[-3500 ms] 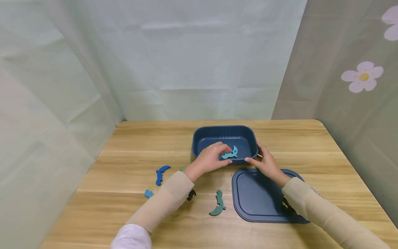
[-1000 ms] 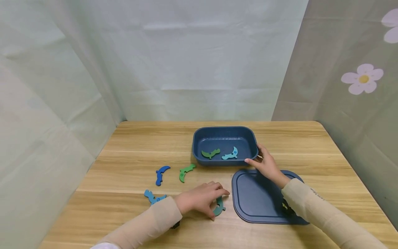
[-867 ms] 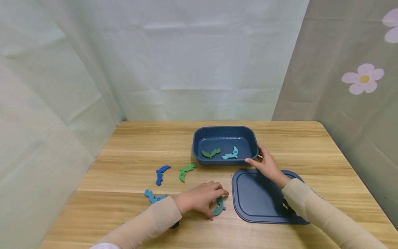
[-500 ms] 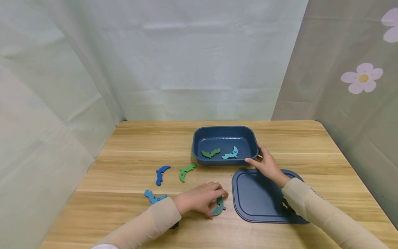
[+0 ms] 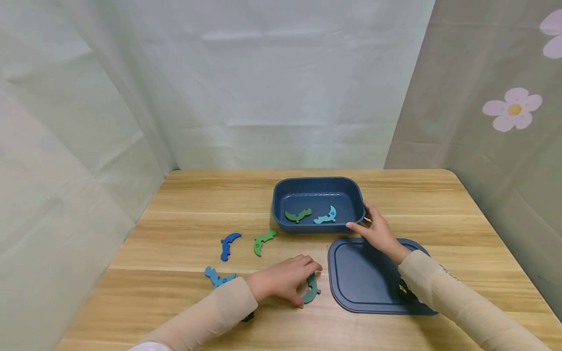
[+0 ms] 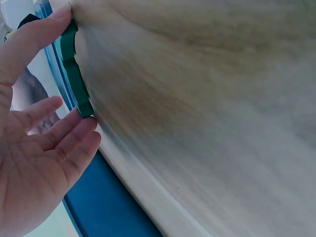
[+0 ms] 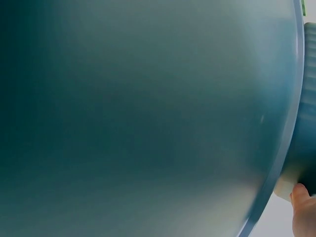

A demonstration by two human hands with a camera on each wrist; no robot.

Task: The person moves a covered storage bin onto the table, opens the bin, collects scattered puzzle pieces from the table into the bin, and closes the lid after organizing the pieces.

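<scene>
My left hand (image 5: 307, 285) lies on the table near its front edge and pinches a dark teal curved piece (image 5: 312, 292). In the left wrist view the thumb (image 6: 34, 34) touches one end of that piece (image 6: 74, 74) and the fingers (image 6: 69, 133) touch the other. My right hand (image 5: 362, 219) grips the near right corner of the open dark blue box (image 5: 281, 195). Inside the box lie a green piece (image 5: 297, 214) and a light blue piece (image 5: 326, 216). The right wrist view shows only the box's side (image 7: 308, 123) and one fingertip.
The box's dark blue lid (image 5: 369, 278) lies flat under my right forearm and fills the right wrist view (image 7: 148, 118). On the wooden table (image 5: 197, 204) to the left lie a blue piece (image 5: 229, 244), a green piece (image 5: 263, 241) and a light blue piece (image 5: 218, 278). Curtains close in three sides.
My left hand has left the box, where a second piece now lies, and come down onto the dark teal piece. Over the last second that piece shifted slightly; the right hand stayed put.
</scene>
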